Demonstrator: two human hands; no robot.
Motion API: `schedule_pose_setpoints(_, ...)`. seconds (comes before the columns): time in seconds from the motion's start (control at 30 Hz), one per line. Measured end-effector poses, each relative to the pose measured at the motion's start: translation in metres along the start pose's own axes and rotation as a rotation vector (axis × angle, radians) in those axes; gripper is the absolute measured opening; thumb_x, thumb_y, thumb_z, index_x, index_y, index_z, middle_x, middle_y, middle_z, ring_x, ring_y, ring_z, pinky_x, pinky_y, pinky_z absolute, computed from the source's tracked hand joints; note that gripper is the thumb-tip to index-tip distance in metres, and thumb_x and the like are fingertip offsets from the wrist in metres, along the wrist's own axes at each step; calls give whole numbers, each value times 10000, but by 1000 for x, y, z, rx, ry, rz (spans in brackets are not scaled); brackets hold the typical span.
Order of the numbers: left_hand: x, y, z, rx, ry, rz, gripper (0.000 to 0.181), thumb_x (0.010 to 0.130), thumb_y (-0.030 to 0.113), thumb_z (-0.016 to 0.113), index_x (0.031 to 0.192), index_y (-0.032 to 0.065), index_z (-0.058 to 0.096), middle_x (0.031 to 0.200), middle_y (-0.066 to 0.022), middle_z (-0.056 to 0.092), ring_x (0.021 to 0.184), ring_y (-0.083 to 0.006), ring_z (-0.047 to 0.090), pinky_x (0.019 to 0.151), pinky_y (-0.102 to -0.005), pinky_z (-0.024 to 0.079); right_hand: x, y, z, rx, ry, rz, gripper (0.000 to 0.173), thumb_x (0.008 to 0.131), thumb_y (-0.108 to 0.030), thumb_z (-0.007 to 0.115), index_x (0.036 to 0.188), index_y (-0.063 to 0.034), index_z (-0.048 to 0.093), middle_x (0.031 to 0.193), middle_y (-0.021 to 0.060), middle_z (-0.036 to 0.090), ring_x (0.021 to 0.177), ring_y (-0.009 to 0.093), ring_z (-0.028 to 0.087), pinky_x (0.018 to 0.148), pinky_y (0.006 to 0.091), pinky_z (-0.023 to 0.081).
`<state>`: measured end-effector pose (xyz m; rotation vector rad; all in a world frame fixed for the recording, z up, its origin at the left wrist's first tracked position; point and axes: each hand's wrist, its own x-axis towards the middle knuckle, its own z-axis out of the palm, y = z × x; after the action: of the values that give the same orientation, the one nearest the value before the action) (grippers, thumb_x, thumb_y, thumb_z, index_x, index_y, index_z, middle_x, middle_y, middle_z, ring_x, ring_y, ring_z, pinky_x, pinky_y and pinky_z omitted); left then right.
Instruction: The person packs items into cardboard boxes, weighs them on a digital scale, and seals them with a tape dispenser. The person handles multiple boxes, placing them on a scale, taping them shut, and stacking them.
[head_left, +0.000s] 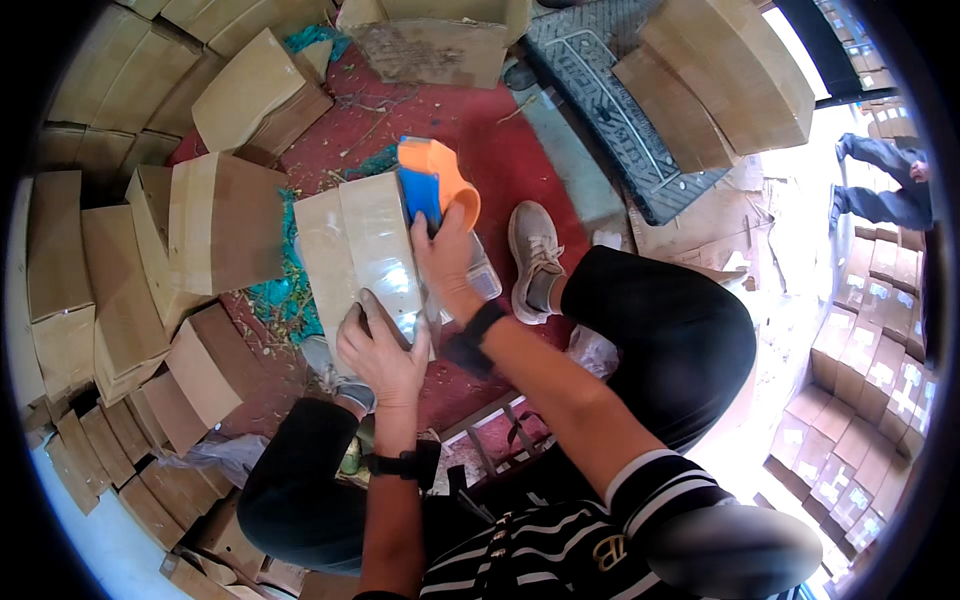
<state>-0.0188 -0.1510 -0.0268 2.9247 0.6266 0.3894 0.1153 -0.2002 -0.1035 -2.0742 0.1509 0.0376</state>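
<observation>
A closed cardboard box (337, 247) sits before me between my feet, with a strip of glossy clear tape along its top near the right side. My right hand (448, 259) grips an orange and blue tape dispenser (439, 180) at the box's upper right edge. My left hand (382, 345) rests on the near part of the box top, fingers spread and pressing on the cardboard. Partly hidden behind my right wrist, a clear plastic item (484, 276) lies on the red floor (480, 127).
Stacked cardboard boxes (112, 67) line the left side. An open carton (442, 45) stands at the far end. Teal netting (296, 300) and plant scraps litter the floor. At right are a dark rubber mat (622, 127), more boxes (862, 420) and a person's legs (881, 180).
</observation>
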Motion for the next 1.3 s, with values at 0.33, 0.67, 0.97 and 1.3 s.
schedule_pose_setpoints(0.33, -1, -5, 5, -39, -29, 6, 774, 733, 405, 663, 1331, -4, 391, 1152, -215, 424, 1059, -358, 392, 918, -470, 307, 5, 58, 37, -156, 51, -242, 281, 781, -137, 621, 929, 3, 427, 787, 245, 547, 756, 442, 531, 653, 500, 412)
schedule_pose_setpoints(0.67, 27, -68, -29, -331, -1, -377, 537, 789, 383, 652, 1138, -11, 546, 962, -215, 584, 945, -369, 543, 829, -415, 422, 27, 26, -31, 502, -290, 219, 355, 779, -232, 667, 929, 56, 522, 793, 106, 594, 712, 164, 578, 627, 313, 472)
schedule_pose_setpoints(0.97, -20, -85, 31, -820, -560, -649, 704, 816, 617, 503, 995, -57, 603, 922, -250, 638, 800, -364, 642, 711, -413, 500, 75, -48, -16, 163, -717, -167, 347, 799, -233, 651, 961, 48, 528, 803, 106, 600, 699, 170, 569, 621, 321, 467)
schedule_pose_setpoints(1.3, -16, 26, 25, -2042, -315, -1310, 581, 791, 452, 675, 1162, 35, 517, 1050, -74, 595, 906, -180, 604, 708, -330, 537, 64, -151, 32, -670, -955, -711, 473, 820, -428, 628, 929, 6, 475, 770, 159, 532, 705, 210, 548, 632, 356, 441)
